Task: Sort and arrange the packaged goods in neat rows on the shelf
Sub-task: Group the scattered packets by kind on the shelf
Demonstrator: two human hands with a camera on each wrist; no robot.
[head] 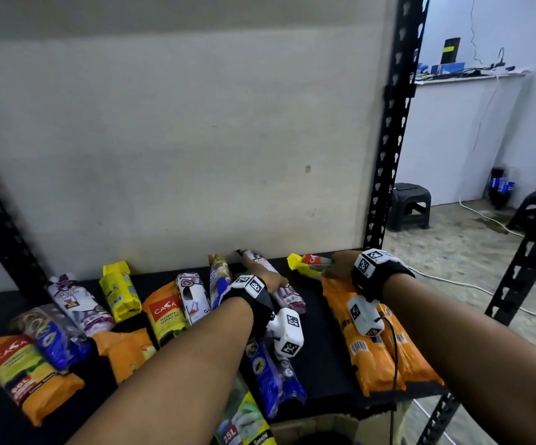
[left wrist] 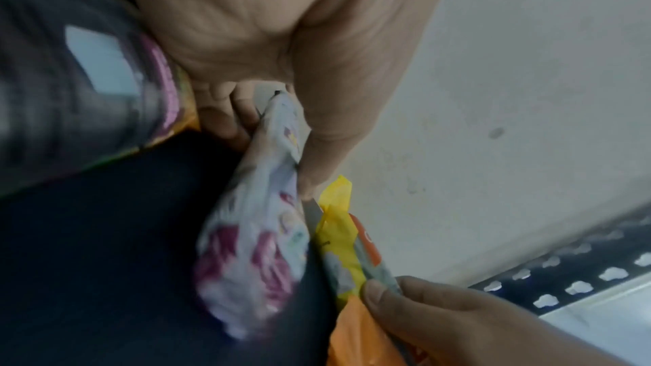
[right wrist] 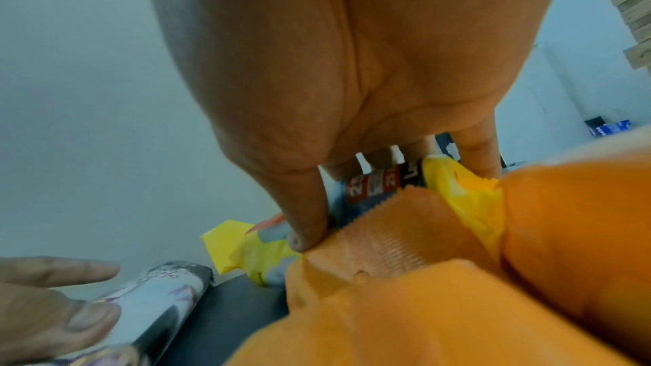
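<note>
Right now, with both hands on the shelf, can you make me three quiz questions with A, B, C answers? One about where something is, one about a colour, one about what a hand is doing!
1. Where is the yellow packet?
A. back of the shelf, by the wall
B. on the floor
C. on the stool

2. What colour are the two big packs under the right wrist?
A. green
B. orange
C. pink

3. What is the left hand doing?
A. waving
B. hanging empty
C. gripping a white and purple roll

Answers: 1 A, it lies against the wall; 2 B, plainly orange; 3 C, fingers curl round the roll.
</note>
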